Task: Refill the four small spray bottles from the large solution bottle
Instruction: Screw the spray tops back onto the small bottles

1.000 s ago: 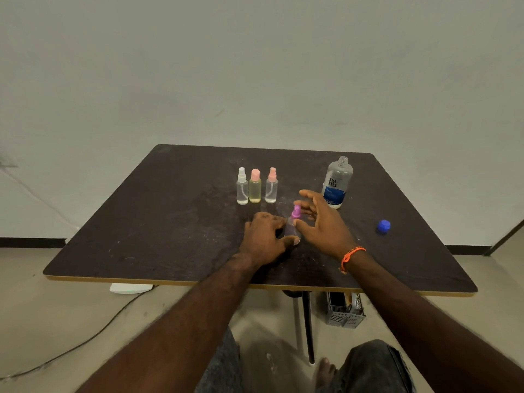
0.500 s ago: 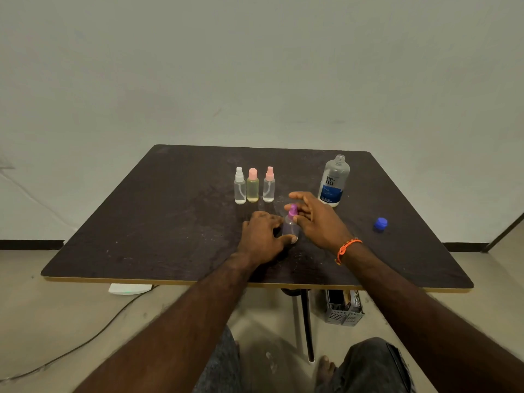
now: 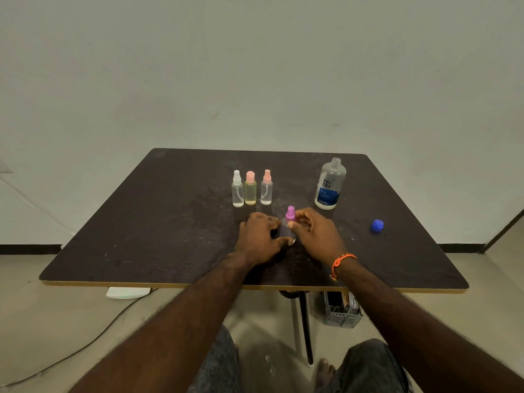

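My left hand (image 3: 259, 236) holds the little purple-top bottle (image 3: 288, 226) near the table's (image 3: 147, 222) middle while my right hand (image 3: 314, 232) pinches its top, and twisting hard could tip it toward the open big bottle (image 3: 329, 184) at two o'clock.

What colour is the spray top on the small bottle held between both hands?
Purple-pink, on the small bottle; seen in the head view.

I sit in a plain indoor room, but which kind I cannot tell: a bare pale wall (image 3: 255, 66) with a dark skirting strip (image 3: 29, 249), a beige floor (image 3: 56, 321) with a cable (image 3: 85, 344), and one worn dark table (image 3: 170, 222).
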`<state>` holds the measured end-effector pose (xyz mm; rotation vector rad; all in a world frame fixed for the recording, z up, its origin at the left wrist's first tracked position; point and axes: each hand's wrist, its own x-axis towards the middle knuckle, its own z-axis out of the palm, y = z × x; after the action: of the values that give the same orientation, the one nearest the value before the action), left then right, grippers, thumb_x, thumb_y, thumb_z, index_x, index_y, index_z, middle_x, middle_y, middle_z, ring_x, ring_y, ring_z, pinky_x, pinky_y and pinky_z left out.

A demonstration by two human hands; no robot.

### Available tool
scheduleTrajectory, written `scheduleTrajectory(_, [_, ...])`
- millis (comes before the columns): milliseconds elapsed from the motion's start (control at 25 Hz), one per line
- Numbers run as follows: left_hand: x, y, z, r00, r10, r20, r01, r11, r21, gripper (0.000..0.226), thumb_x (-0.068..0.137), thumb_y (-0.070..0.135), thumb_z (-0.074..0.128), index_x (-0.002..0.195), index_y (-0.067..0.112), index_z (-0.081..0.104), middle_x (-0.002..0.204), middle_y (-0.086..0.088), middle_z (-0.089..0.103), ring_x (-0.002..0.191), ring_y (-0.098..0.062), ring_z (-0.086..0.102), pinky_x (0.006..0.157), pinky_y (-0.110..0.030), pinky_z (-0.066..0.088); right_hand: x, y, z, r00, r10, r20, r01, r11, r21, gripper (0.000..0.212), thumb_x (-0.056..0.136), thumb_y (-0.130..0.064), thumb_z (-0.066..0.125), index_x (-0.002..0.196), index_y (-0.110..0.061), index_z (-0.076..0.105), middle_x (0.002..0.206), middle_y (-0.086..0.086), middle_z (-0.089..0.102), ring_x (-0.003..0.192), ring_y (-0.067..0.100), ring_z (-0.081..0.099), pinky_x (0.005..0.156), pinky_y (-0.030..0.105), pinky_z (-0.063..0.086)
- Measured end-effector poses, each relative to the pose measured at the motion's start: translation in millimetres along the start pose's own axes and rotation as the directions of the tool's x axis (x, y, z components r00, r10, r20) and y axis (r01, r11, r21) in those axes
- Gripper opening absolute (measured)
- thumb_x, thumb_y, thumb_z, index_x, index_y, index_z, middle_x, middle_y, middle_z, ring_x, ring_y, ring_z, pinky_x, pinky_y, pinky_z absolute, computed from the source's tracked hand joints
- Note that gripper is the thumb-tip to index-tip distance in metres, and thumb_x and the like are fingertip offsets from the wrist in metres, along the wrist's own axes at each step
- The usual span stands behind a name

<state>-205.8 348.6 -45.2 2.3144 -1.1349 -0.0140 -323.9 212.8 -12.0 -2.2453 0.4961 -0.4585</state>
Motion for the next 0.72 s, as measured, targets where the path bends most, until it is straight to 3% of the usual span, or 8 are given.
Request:
scheduleTrajectory(120, [-2,-10,-12,1.000,-0.002,0.032,0.002,1.000,0.011,0.048,0.084,0.058,0.077,0.122,0.029,0.073,0.116,0.011,0.067,0.126,-0.016,0.047,0.105,-0.047,0.040,1,-9,9,1.000,0.012,-0.007,-0.012,1.000,-0.025,0.029,0.092,-0.040,0.066,0.116,-0.024,0.065,0.109,-0.008,0.071,0.098,0.002,0.064,0.085,0.022,0.052])
scheduleTrajectory(280, [-8,-48,-32,0.998,-0.057,0.035,0.054,0.996,0.074,0.048,0.081,0.075,0.064,0.110,0.037,0.074,0.087,0.017,0.062,0.099,-0.015,0.057,0.094,-0.047,0.047,13,-37,38,1.000,-0.016,0.016,0.017,1.000,-0.023,0.028,0.094,-0.030,0.064,0.120,-0.023,0.070,0.112,-0.004,0.073,0.103,0.010,0.065,0.096,0.031,0.051])
scheduleTrajectory(480, [-8,-92,-56,0.979,-0.186,-0.078,0.193,0.977,0.095,0.036,0.090,0.059,0.070,0.108,0.028,0.074,0.098,0.006,0.069,0.109,-0.021,0.057,0.096,-0.046,0.044,33,-64,88,0.998,0.007,0.064,-0.012,0.997,0.074,0.034,0.090,-0.016,0.063,0.123,-0.018,0.069,0.115,-0.002,0.073,0.104,0.007,0.067,0.089,0.016,0.047])
scheduleTrajectory(560, [0,-106,-62,0.966,-0.243,-0.091,0.251,0.964,0.088,0.032,0.091,0.057,0.071,0.105,0.028,0.073,0.099,0.006,0.069,0.109,-0.022,0.059,0.097,-0.048,0.043,42,-71,105,0.997,-0.011,0.080,0.005,0.996,0.085,0.035,0.088,-0.013,0.059,0.120,-0.019,0.069,0.111,-0.002,0.075,0.102,0.011,0.068,0.091,0.023,0.052])
scheduleTrajectory(720, [26,-127,-69,0.951,-0.290,-0.106,0.299,0.950,0.086,0.033,0.092,0.055,0.071,0.107,0.026,0.074,0.104,0.003,0.069,0.115,-0.025,0.056,0.099,-0.048,0.040,71,-75,129,0.996,0.016,0.092,-0.024,0.997,0.079,0.047,0.089,-0.012,0.053,0.136,-0.013,0.059,0.128,0.007,0.067,0.118,0.023,0.062,0.104,0.040,0.050])
